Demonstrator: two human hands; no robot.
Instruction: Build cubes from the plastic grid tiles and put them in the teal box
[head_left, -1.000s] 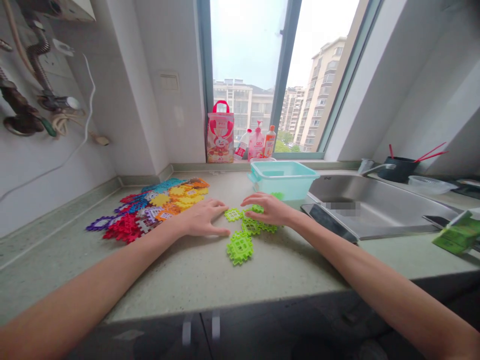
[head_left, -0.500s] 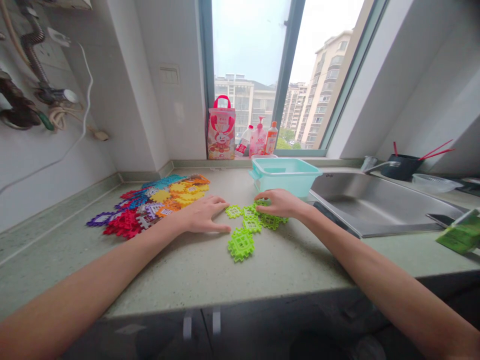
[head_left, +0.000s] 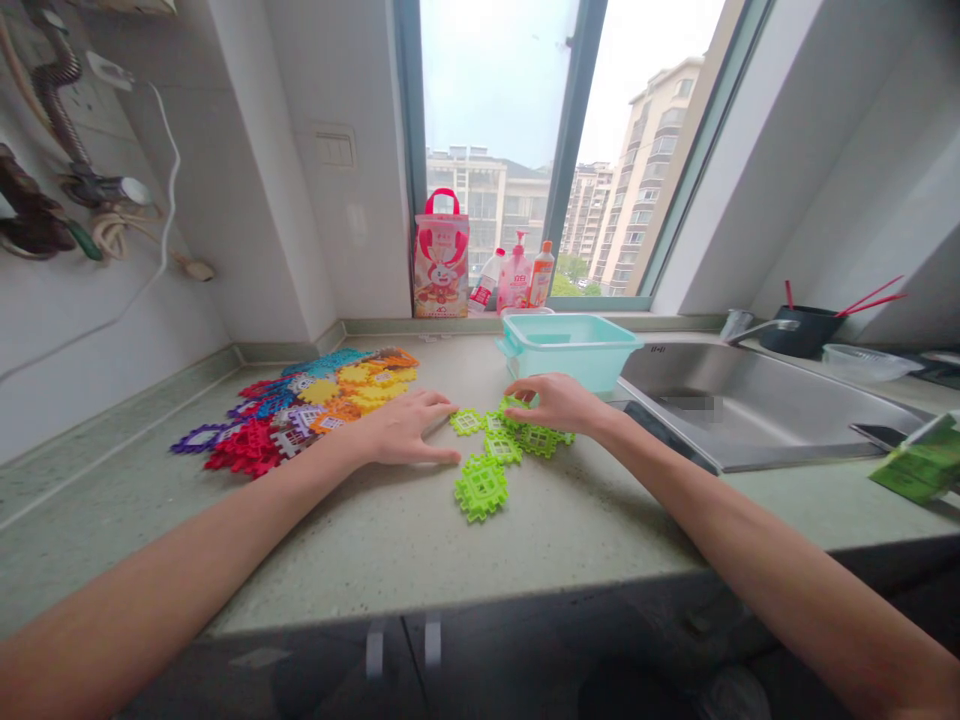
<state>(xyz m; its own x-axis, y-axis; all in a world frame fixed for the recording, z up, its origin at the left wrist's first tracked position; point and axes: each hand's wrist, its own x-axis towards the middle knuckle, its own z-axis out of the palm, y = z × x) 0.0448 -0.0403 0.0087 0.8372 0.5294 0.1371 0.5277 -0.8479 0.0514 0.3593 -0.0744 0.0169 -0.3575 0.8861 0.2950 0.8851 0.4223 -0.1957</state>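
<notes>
Several lime-green plastic interlocking pieces [head_left: 481,487], square with toothed edges and window-like grids, lie loosely grouped on the counter. At the left of them rests my left hand [head_left: 409,428], thumb and fingers spread, with nothing in it; its fingertips come close to one small green piece [head_left: 466,422]. Over the right side of the group is my right hand [head_left: 559,402], its fingers curved and the thumb apart from the index finger. Green shows in that gap, and its fingertips seem to touch the pieces. The hand partly hides the pieces under it.
A heap of similar pieces [head_left: 330,400] in red, blue, yellow, orange and purple lies left on the counter [head_left: 360,550]. Behind my right hand stands a turquoise tub [head_left: 574,355]. A steel sink [head_left: 750,400] is at the right, a green packet [head_left: 911,465] beyond it. Bottles [head_left: 514,280] line the windowsill.
Almost nothing differs. The whole view has shifted slightly, and my right fingers have moved a little to the left over the green pieces. My left hand stays where it was.
</notes>
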